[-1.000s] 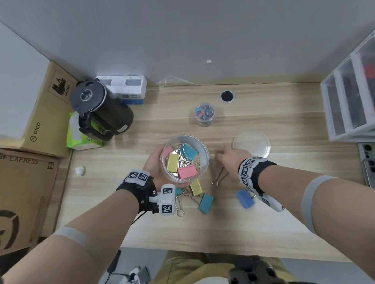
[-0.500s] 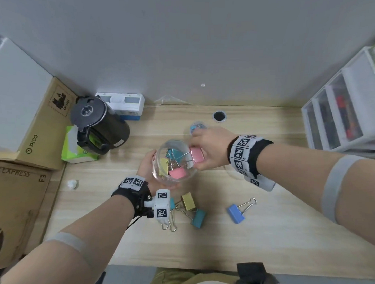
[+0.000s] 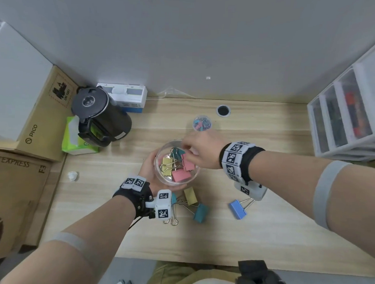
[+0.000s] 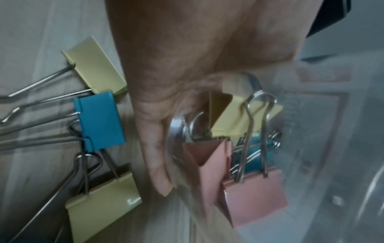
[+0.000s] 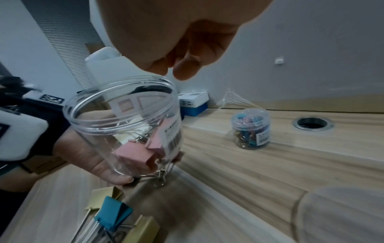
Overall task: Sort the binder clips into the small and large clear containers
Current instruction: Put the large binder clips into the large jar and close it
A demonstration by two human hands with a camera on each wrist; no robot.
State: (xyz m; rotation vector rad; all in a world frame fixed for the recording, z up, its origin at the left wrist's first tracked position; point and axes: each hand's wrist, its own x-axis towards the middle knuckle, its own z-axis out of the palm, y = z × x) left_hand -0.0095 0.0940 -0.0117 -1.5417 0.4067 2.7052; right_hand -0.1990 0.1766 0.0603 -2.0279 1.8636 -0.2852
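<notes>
My left hand [image 3: 148, 168] grips the large clear container [image 3: 158, 162] from below and tilts it a little above the desk. Inside lie pink, yellow and teal large binder clips [image 3: 181, 175]. My right hand [image 3: 201, 148] hovers over the container's far rim, and in the right wrist view its fingers [image 5: 182, 72] are loosely bent and hold nothing. The small clear container [image 3: 202, 123], full of small clips, stands behind. Loose large clips lie on the desk: a yellow clip [image 3: 190, 196], a teal clip [image 3: 201, 212] and a blue clip [image 3: 237, 209].
A black kettle [image 3: 100, 115], a green tissue pack [image 3: 76, 140] and cardboard boxes [image 3: 34, 115] crowd the left side. A white drawer unit [image 3: 349, 117] stands at the right. A cable hole [image 3: 223, 110] sits near the wall.
My right hand took a pink clip from the desk, carried it to the large container and let it go inside. My left hand raised the container off the desk.
</notes>
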